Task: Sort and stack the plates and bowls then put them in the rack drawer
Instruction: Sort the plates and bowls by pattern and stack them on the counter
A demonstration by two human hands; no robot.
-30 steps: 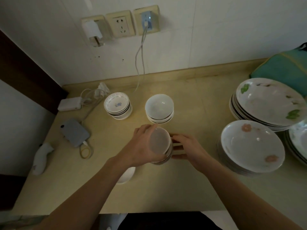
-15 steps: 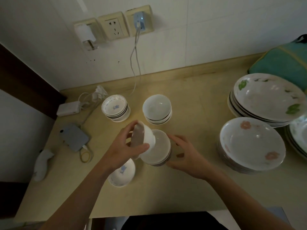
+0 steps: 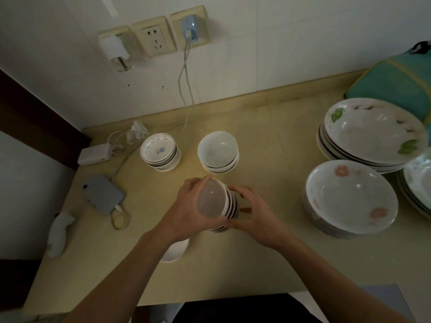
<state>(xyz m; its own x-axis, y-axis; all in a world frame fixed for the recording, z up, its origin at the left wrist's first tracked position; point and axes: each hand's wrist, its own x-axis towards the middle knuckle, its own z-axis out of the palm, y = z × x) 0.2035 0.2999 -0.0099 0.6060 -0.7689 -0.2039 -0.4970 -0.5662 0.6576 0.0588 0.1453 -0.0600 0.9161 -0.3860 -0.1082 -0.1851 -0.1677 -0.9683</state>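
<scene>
A stack of small white bowls (image 3: 218, 201) is tilted toward me at the counter's middle. My left hand (image 3: 186, 206) grips its left side, fingers curled over the top rim. My right hand (image 3: 254, 210) grips its right side. A small dish (image 3: 175, 249) lies on the counter, mostly hidden under my left wrist. Behind stand a stack of patterned small bowls (image 3: 161, 151) and a stack of plain white bowls (image 3: 218, 151). At the right are stacks of deep plates with pink flowers (image 3: 349, 199) and green leaves (image 3: 373, 131).
A grey device (image 3: 102, 193), a white adapter (image 3: 94, 155) and cables lie at the counter's left. A teal bag (image 3: 396, 82) sits at the back right. Another plate stack (image 3: 419, 180) reaches the right edge. Wall sockets (image 3: 152, 39) are above the counter.
My left hand has set the bowl it held onto the stack. Both hands now hold the stack and tilt it toward me.
</scene>
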